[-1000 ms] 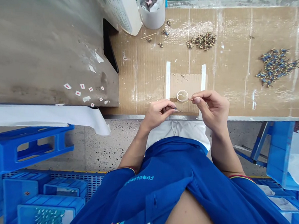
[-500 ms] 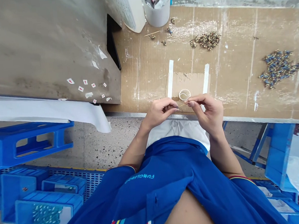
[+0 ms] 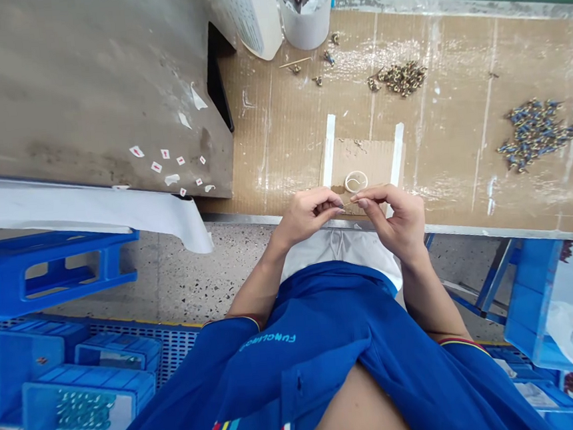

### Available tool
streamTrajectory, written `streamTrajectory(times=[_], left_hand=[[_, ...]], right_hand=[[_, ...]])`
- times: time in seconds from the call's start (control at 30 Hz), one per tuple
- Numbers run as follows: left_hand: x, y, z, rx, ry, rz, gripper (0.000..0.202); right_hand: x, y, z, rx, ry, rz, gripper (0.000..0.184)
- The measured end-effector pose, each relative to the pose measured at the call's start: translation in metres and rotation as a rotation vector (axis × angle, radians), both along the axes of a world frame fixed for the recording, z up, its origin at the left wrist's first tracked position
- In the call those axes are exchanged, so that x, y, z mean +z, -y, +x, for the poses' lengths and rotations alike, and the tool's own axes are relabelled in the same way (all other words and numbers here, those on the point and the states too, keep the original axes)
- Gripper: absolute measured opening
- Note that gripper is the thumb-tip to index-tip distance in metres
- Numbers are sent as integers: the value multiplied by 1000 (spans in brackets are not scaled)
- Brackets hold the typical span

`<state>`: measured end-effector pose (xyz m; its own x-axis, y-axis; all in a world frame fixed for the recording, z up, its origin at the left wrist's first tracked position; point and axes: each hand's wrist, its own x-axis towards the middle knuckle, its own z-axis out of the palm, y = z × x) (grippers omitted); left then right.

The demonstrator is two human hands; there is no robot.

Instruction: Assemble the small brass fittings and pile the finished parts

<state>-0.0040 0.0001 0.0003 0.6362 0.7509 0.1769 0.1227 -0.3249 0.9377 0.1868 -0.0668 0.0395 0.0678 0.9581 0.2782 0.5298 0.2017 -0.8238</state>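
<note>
A tan cardboard pad (image 3: 362, 161), taped down with two white strips, serves as the landmark. At its near edge, the left hand (image 3: 309, 216) and right hand (image 3: 394, 219) come together, almost touching. The right hand pinches a thin pale stick (image 3: 352, 205) narrowly between thumb and forefinger, and the stick's far end reaches the left fingertips (image 3: 336, 204). The left hand is curled closed; anything in it is hidden. A small white ring (image 3: 356, 182) lies on the pad just beyond the stick, touched by neither hand. Behind the pad is a heap of brass parts (image 3: 400, 79), and farther right a heap of blue-and-brass parts (image 3: 535, 134), with stretches of bare cardboard between them and the pad. The pad's near side meets the bench's metal edge (image 3: 267, 218), which runs just under the wrists, with the concrete floor (image 3: 221, 267) below it. Well left of the pad stands a grey steel panel (image 3: 80, 92) dotted with paper scraps (image 3: 170, 175).
</note>
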Motion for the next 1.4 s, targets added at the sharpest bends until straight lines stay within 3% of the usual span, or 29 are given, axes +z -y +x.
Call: streamTrajectory(times=[0.57, 0.87, 1.03, 1.2, 1.4], left_hand=[[-2, -1, 0, -7, 8, 92, 16], [-2, 0, -1, -7, 11, 84, 9], [-1, 1, -1, 6, 22, 71, 8], [0, 0, -1, 10, 18, 52, 11], [1, -1, -1, 21, 50, 50, 11]], right_hand=[[3, -2, -2, 57, 23, 68, 10], [2, 0, -3, -28, -66, 62, 9], [-13, -9, 5, -145, -163, 80, 10], [-26, -15, 3, -163, -60, 59, 15], [-19, -28, 26, -113, 37, 2, 20]])
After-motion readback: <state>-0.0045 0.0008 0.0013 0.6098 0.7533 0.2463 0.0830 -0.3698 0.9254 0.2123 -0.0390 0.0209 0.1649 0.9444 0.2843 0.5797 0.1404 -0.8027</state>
